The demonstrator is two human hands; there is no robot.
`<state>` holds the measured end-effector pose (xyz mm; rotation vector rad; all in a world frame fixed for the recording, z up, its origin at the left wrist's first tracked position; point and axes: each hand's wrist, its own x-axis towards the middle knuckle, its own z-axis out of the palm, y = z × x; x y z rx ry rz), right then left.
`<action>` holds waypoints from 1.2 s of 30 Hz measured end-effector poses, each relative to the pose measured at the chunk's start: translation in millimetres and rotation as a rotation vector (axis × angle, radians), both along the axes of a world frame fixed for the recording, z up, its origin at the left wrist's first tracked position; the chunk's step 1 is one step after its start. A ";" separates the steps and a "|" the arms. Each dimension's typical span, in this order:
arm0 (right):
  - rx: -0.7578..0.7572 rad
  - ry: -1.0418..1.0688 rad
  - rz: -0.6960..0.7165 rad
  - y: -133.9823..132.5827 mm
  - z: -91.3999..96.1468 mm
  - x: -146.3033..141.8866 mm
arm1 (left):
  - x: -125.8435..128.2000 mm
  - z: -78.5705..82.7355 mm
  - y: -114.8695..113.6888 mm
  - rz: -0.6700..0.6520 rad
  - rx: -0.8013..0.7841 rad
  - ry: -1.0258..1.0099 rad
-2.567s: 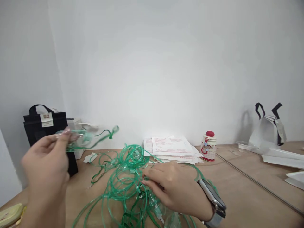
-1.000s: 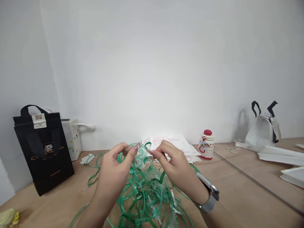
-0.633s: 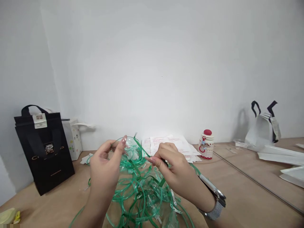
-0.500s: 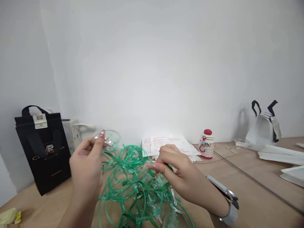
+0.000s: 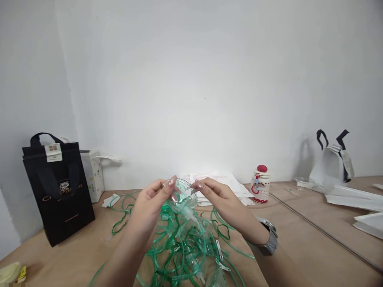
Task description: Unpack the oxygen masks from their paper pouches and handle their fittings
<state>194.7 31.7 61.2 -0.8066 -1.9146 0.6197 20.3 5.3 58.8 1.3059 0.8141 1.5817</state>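
A tangled heap of green plastic tubing (image 5: 182, 247) lies on the brown table (image 5: 299, 239) in front of me. Above it I hold a clear plastic mask (image 5: 183, 196) that is joined to the tubing. My left hand (image 5: 152, 203) pinches the mask's left rim between thumb and fingers. My right hand (image 5: 218, 197), with a watch on its wrist, pinches the right rim. Both hands are raised a little over the heap.
A black paper bag (image 5: 58, 187) stands at the left, with a small white box (image 5: 92, 173) behind it. Printed papers (image 5: 230, 185) and a small red-capped jar (image 5: 259, 184) lie near the wall. A white bag (image 5: 332, 161) and white sheets (image 5: 356, 197) sit at the right.
My left hand had swung out to the left with the mask; it has come back to the middle. My right hand has left the tubing and now grips the mask's other side.
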 end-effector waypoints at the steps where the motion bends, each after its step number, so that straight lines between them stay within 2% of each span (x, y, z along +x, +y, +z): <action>1: -0.058 0.025 0.077 -2.4 0.6 -1.7 | 2.3 -1.3 0.2 -0.028 0.005 0.036; 4: -0.181 0.098 0.209 -7.3 0.9 -5.0 | 7.3 -3.6 1.4 -0.051 0.024 0.097; 6: -0.184 0.143 0.240 -8.0 0.4 -5.0 | 9.0 -4.0 1.9 0.015 0.045 0.145; 8: -0.109 0.159 0.220 -8.3 0.2 -3.5 | 8.7 -4.0 1.1 0.196 0.089 0.211; 11: 0.055 0.151 0.109 -11.2 1.0 -0.7 | 4.8 -3.6 -3.7 0.549 0.220 0.394; 13: 0.125 0.134 0.049 -15.4 1.7 -0.1 | 1.9 -2.8 -8.1 0.615 0.317 0.558; 16: 0.162 0.104 0.017 -23.7 2.6 -2.6 | -0.2 -2.0 -12.5 0.493 0.411 0.735; 20: 0.179 0.043 0.024 -32.9 3.6 -7.8 | -1.0 -3.2 -10.5 0.464 0.437 0.831; 31: 0.060 -0.145 0.243 -38.2 8.4 -3.5 | -9.0 -1.9 -8.7 0.192 0.268 0.945; 36: 0.107 -0.156 0.264 -40.3 9.6 -2.9 | -7.4 -2.2 -11.2 0.165 0.255 0.968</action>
